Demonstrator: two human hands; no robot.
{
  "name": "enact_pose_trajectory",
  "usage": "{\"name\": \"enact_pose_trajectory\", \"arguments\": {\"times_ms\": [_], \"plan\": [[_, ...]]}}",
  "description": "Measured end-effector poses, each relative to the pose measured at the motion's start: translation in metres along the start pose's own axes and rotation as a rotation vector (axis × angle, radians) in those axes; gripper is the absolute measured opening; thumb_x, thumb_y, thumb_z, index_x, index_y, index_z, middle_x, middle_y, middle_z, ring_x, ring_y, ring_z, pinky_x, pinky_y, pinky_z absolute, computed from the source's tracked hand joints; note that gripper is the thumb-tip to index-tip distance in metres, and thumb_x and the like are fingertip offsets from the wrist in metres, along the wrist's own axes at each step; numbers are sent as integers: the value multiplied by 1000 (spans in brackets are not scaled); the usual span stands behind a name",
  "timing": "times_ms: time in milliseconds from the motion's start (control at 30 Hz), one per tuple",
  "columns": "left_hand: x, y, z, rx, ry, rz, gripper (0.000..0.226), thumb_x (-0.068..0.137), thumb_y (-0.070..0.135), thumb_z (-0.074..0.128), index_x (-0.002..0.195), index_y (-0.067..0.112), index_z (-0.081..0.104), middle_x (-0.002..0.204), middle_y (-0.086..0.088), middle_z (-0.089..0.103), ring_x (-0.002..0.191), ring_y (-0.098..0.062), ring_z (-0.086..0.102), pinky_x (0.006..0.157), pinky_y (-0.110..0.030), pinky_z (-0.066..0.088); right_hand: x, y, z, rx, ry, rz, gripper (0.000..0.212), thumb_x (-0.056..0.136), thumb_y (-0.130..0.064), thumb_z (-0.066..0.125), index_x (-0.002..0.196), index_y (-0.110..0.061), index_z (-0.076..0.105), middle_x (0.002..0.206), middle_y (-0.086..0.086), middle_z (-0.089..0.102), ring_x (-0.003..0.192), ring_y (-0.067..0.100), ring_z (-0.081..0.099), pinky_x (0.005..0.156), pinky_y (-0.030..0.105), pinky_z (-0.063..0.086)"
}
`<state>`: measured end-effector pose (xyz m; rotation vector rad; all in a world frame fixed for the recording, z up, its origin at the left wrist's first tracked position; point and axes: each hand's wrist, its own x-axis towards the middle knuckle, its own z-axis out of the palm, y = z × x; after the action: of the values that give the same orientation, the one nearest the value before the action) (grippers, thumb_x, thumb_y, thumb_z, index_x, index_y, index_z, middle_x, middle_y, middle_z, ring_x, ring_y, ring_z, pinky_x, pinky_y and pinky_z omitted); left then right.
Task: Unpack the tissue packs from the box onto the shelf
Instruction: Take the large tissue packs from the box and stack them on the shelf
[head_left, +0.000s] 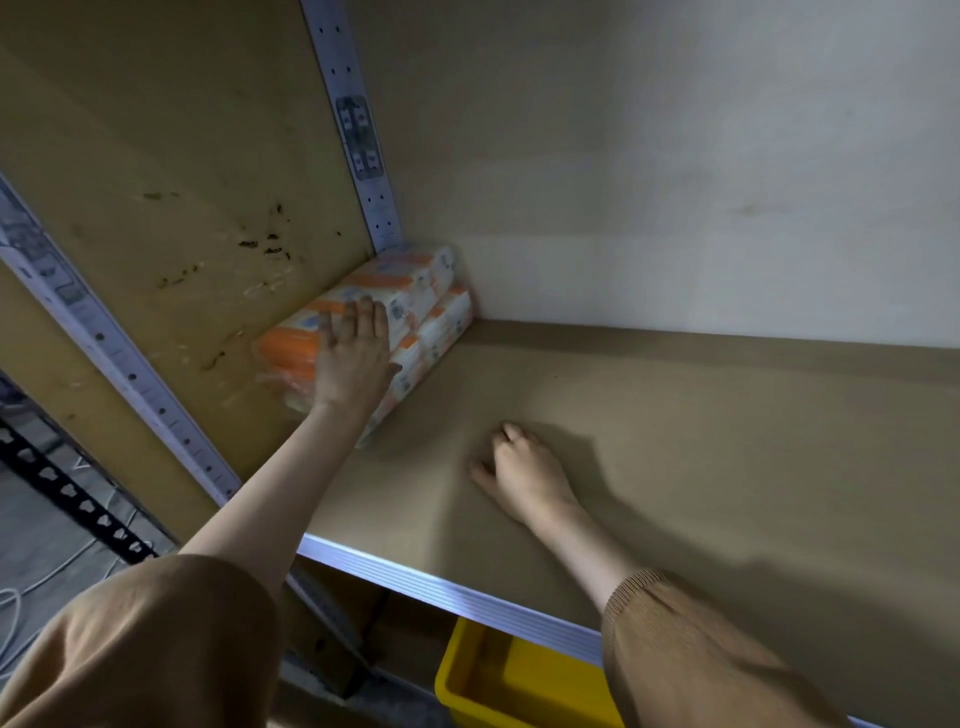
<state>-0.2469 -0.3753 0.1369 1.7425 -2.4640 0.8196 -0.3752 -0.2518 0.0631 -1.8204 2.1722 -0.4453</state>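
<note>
White and orange tissue packs (410, 296) lie stacked in two layers in the back left corner of the brown shelf board (701, 441), against the side panel. My left hand (353, 358) lies flat on top of the upper front pack, fingers spread, not gripping. My right hand (524, 473) rests on the bare shelf board to the right of the stack, fingers curled under, holding nothing. The box is not in view.
A perforated white upright (358, 130) stands at the shelf's back left corner and another at the front left (119, 364). The shelf has a white metal front edge (447, 587). A yellow bin (519, 680) sits below it. Cables lie on the floor at left.
</note>
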Motion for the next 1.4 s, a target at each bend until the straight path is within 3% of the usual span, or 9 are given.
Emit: {"name": "enact_pose_trajectory", "arguments": {"times_ms": [300,533,667,933,1400], "plan": [[-11,-14,2,-73,43,53,58,98,12,41,148,8,12,156,-11,22,144,-26,22,116,-39,25,-2,-1,-1,5,-8,20,51,95,-32,42,134,0,42,149,15,35,137,27,34,114,32,24],[-23,-27,4,-85,82,87,56,98,13,40,148,8,14,156,-12,22,144,-27,23,117,-41,23,-2,-2,-1,1,2,13,52,95,-32,43,135,-1,41,149,15,34,137,26,34,113,32,26],[-28,-11,0,6,75,151,59,98,11,34,149,7,2,159,-11,7,147,-29,11,121,-42,8,-2,-2,-2,1,-5,19,54,95,-33,43,137,0,39,150,16,33,138,27,33,114,32,24],[-15,38,30,265,-99,385,52,100,10,17,148,5,-5,159,-10,-6,148,-25,-6,120,-38,-3,-1,0,-3,8,9,22,52,95,-32,42,136,0,41,147,15,38,135,27,37,112,32,29],[14,37,61,471,-124,283,56,101,21,15,146,3,-11,159,-8,-10,147,-24,-9,121,-38,-1,5,5,3,14,-2,-12,51,96,-31,40,136,0,39,149,16,33,137,28,31,114,33,23]]}}
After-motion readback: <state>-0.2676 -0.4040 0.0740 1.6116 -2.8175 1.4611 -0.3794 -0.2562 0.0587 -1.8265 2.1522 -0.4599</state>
